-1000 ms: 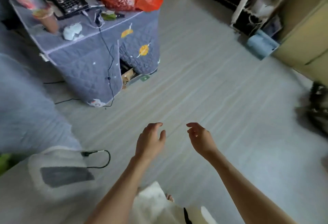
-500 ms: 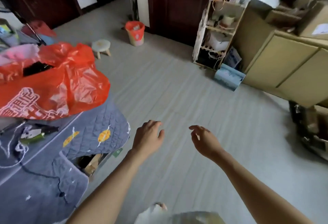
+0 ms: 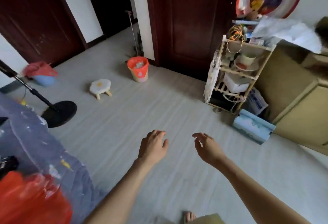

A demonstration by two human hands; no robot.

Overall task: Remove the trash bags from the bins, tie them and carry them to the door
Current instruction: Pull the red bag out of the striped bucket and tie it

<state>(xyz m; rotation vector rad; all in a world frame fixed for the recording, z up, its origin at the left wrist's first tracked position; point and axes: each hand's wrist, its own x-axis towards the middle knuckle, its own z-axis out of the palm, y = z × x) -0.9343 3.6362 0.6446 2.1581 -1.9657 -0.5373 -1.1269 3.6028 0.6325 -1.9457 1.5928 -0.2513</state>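
A small bin (image 3: pixel 139 74) lined with an orange trash bag (image 3: pixel 137 63) stands on the floor beside a dark wooden door (image 3: pixel 188 25), trash showing inside. Farther left, a blue bin (image 3: pixel 43 80) with a red bag (image 3: pixel 38 68) sits near the wall. My left hand (image 3: pixel 153 145) and my right hand (image 3: pixel 206 146) hover over the floor in the middle of the room, fingers loosely spread, holding nothing, far from both bins. A blurred orange plastic bag (image 3: pixel 30 199) lies at the lower left on the quilted table.
A small white stool (image 3: pixel 100 86) stands between the two bins. A fan stand with a black base (image 3: pixel 59 113) is at the left. The blue-grey quilted table (image 3: pixel 35 145) fills the lower left. A cluttered wooden shelf (image 3: pixel 236 78), a blue roll (image 3: pixel 253 128) and tan cabinet (image 3: pixel 298 99) line the right.
The view has swung up from the table and floor toward the doors, bringing both bins into sight. My hands stay open in front of me.
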